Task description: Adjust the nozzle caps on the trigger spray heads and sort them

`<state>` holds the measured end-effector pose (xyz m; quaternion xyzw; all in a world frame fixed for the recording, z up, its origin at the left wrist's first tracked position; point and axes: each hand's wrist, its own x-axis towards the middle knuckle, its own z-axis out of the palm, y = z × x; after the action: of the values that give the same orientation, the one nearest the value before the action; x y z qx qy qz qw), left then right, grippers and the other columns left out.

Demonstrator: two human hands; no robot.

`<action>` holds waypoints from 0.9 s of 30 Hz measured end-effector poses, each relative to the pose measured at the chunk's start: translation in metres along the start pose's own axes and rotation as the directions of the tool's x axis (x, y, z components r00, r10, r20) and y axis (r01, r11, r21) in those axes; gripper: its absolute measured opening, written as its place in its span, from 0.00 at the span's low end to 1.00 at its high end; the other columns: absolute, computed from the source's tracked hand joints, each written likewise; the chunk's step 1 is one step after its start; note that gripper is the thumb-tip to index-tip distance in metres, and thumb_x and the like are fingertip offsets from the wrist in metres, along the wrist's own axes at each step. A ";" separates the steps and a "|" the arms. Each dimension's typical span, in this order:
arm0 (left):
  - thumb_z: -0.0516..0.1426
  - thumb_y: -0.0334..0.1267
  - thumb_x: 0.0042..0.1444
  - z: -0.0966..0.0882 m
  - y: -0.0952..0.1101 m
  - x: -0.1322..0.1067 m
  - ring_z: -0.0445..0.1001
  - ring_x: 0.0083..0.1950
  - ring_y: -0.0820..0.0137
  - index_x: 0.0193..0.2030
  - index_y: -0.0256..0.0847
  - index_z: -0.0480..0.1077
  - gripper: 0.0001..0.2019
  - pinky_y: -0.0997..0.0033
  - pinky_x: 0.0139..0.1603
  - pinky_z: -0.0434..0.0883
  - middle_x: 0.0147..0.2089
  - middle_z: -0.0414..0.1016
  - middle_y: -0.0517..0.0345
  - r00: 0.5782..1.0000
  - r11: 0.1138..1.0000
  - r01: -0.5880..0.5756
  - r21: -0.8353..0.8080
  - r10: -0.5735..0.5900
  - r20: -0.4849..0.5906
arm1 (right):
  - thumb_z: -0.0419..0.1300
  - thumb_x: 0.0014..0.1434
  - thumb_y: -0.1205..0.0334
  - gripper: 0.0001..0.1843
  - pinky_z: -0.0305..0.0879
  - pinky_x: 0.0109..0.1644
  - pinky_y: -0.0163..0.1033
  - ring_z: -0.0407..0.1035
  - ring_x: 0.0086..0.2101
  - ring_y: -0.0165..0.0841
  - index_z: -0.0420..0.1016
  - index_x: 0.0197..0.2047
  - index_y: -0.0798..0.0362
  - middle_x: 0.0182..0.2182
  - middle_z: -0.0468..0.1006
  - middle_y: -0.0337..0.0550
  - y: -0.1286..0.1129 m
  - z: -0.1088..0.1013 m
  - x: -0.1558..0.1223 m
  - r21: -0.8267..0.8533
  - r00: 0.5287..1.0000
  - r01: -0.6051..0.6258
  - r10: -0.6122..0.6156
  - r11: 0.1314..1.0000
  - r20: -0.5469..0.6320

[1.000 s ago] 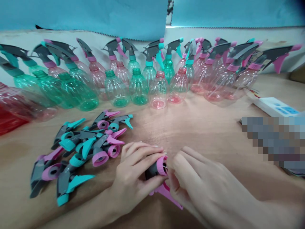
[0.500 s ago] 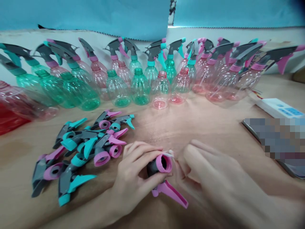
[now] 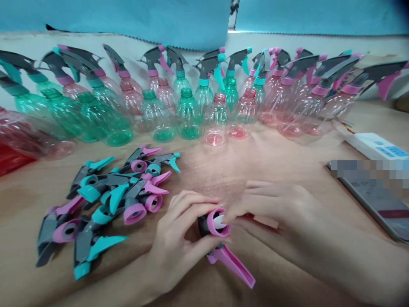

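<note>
My left hand (image 3: pixel 180 236) is wrapped around a grey spray head with a pink collar and pink trigger (image 3: pixel 220 238), held low over the wooden table (image 3: pixel 287 149). The collar faces right and something white shows inside its opening. My right hand (image 3: pixel 275 213) is at the collar's mouth, its fingertips pressed together there on a small white piece. A heap of loose spray heads (image 3: pixel 111 196), pink and teal, lies just left of my left hand.
Rows of pink and green plastic bottles (image 3: pixel 188 115), some capped with spray heads, stand along the back of the table. A white power strip (image 3: pixel 373 147) and a flat dark device (image 3: pixel 377 200) lie at the right. Blue cloth hangs behind.
The spray head's collar has turned more toward me and its trigger now points down to the right. My right hand has shifted up and its fingertips have come to the collar's opening.
</note>
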<state>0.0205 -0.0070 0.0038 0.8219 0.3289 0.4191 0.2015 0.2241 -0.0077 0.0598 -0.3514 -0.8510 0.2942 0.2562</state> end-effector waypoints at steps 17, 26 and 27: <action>0.65 0.40 0.51 0.001 0.002 0.001 0.72 0.40 0.66 0.43 0.39 0.73 0.13 0.66 0.39 0.73 0.41 0.76 0.52 1.000 0.999 -0.022 -0.046 0.023 0.018 | 0.58 0.57 0.76 0.11 0.64 0.30 0.32 0.69 0.29 0.27 0.74 0.26 0.55 0.28 0.76 0.37 -0.007 -0.006 0.006 -0.288 0.996 0.072 -0.052 0.955 0.076; 0.63 0.41 0.53 -0.003 0.005 0.004 0.73 0.40 0.66 0.43 0.39 0.73 0.13 0.66 0.38 0.73 0.42 0.76 0.51 0.999 1.000 -0.025 -0.013 0.026 0.048 | 0.59 0.55 0.78 0.11 0.66 0.32 0.32 0.72 0.30 0.26 0.74 0.27 0.54 0.30 0.78 0.35 -0.008 -0.009 0.005 -0.230 0.994 0.092 -0.075 0.969 0.079; 0.63 0.41 0.53 -0.003 0.005 0.004 0.73 0.40 0.65 0.43 0.39 0.73 0.13 0.65 0.38 0.73 0.41 0.76 0.51 0.999 1.000 -0.025 -0.010 0.026 0.048 | 0.58 0.56 0.77 0.11 0.66 0.32 0.32 0.71 0.30 0.27 0.74 0.27 0.54 0.30 0.78 0.36 -0.009 -0.009 0.005 -0.231 0.993 0.096 -0.078 0.968 0.089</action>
<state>0.0218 -0.0072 0.0104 0.8349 0.3114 0.4033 0.2080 0.2232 -0.0065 0.0732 -0.3295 -0.9040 0.1939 0.1915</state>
